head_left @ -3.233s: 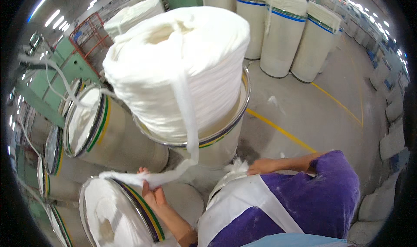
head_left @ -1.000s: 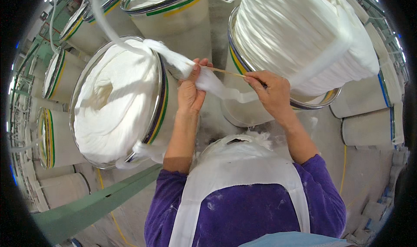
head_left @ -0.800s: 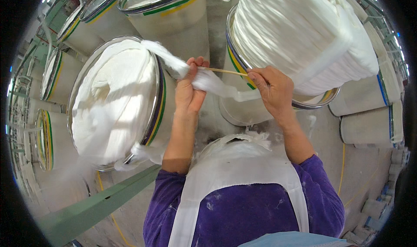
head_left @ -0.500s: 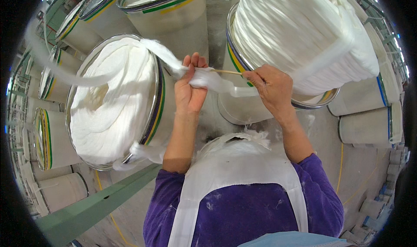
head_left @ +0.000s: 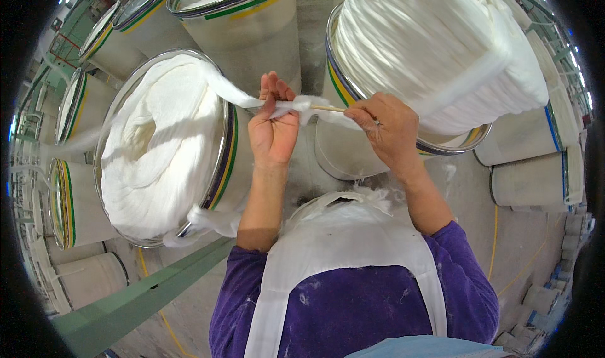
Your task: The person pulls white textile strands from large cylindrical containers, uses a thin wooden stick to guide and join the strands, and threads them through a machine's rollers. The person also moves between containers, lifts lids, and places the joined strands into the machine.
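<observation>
Palm up, my left hand [head_left: 274,131] closes its thumb and fingers around a white cotton sliver [head_left: 232,93]. That sliver runs back over the rim of the tilted left can [head_left: 234,169], which is full of coiled sliver [head_left: 167,194]. My right hand [head_left: 392,128] pinches the end of a thin wooden stick [head_left: 329,108]. The stick points left toward my left hand, and its far part is hidden in fluffy white fiber [head_left: 309,103] just beside those fingers. A loose piece of sliver hangs below the stick near my right fingers.
A large sliver bundle [head_left: 435,56] bulges out of the right can [head_left: 346,150] beside my right hand. More cans [head_left: 252,37] stand behind and at both sides. A green metal beam [head_left: 145,295] crosses at lower left. Loose sliver [head_left: 211,219] hangs by the left can's near rim.
The sliver tail that swung over the left can has moved away left and is blurred. The fiber around the stick is more tightly gathered; both hands shifted slightly left.
</observation>
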The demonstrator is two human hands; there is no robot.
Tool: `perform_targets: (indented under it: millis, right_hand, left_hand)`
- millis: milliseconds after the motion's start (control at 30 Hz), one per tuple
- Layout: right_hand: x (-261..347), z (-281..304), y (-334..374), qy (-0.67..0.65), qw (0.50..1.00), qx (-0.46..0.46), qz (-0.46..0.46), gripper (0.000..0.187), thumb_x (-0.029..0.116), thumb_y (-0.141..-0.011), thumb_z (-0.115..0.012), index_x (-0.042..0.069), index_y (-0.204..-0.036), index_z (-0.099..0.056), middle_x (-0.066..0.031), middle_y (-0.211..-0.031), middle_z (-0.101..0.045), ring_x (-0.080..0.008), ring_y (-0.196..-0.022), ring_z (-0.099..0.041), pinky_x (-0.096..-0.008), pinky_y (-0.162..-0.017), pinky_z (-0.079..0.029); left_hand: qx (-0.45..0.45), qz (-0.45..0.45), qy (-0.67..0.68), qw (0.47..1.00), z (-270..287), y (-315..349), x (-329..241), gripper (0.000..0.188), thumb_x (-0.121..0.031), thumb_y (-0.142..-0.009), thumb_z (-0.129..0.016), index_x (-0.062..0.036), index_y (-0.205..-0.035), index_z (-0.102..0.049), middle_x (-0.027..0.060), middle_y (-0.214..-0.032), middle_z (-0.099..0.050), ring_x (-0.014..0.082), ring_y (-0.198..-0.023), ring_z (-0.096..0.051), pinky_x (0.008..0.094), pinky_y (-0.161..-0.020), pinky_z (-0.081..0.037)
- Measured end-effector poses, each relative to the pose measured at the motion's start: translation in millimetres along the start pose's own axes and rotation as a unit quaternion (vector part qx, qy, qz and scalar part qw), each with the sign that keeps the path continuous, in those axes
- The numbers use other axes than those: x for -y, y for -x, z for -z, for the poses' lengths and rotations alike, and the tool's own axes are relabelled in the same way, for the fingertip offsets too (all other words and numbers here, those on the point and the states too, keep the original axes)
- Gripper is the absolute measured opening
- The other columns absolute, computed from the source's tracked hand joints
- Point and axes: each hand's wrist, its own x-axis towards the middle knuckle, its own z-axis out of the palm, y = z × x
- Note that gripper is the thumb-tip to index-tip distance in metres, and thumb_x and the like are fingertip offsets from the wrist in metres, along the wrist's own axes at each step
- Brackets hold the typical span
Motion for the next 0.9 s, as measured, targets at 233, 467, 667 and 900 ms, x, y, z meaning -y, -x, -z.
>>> perform_targets:
  millis: [233, 467, 667, 900]
  right_hand:
    - [0.3, -3.8, 7.7, -0.01, 0.994, -0.067, 0.088, 0.021, 0.03, -0.07, -0.075, 0.011, -0.072, -0.067, -0.0033, -0.067, -0.057, -0.0218, -0.061, -0.054, -0.033, -0.052, -0.043]
    - [4.9, -5.1, 11.9, -0.017, 0.994, -0.061, 0.088, 0.015, 0.022, -0.073, -0.074, 0.009, -0.076, -0.067, -0.0039, -0.069, -0.057, -0.022, -0.064, -0.053, -0.0333, -0.053, -0.042]
    - [5.3, -1.3, 17.6, 0.041, 0.999, 0.015, 0.022, 0.017, 0.027, -0.075, -0.071, 0.011, -0.074, -0.066, -0.0022, -0.068, -0.056, -0.0216, -0.064, -0.053, -0.034, -0.053, -0.042]
    - [3.4, 4.9, 18.0, -0.033, 0.998, -0.034, 0.044, 0.016, 0.015, -0.066, -0.079, 0.009, -0.075, -0.068, -0.0043, -0.07, -0.06, -0.0212, -0.066, -0.055, -0.0326, -0.056, -0.043]
  left_hand:
    - [0.022, 0.028, -0.025, 0.999, -2.7, -4.0, -7.3, 0.014, -0.001, -0.089, -0.054, -0.003, -0.101, -0.061, 0.0021, -0.08, -0.057, 0.0134, -0.066, -0.044, 0.0274, -0.069, -0.04]
    - [-0.011, 0.053, 0.04, 0.998, -8.6, -14.3, -14.0, 0.013, -0.011, -0.092, -0.054, -0.0031, -0.096, -0.063, -0.0025, -0.054, -0.028, 0.0103, -0.051, -0.027, 0.0226, -0.052, -0.028]
    - [0.013, 0.064, 0.027, 0.998, -7.2, -15.3, -15.0, 0.014, -0.011, -0.092, -0.054, -0.0025, -0.097, -0.064, -0.0027, -0.053, -0.029, 0.0093, -0.05, -0.027, 0.022, -0.053, -0.028]
    - [-0.022, 0.032, -0.056, 0.998, -7.1, -14.2, -20.6, 0.019, -0.018, -0.094, -0.054, -0.003, -0.101, -0.064, -0.0027, -0.053, -0.029, 0.009, -0.05, -0.027, 0.0241, -0.054, -0.029]
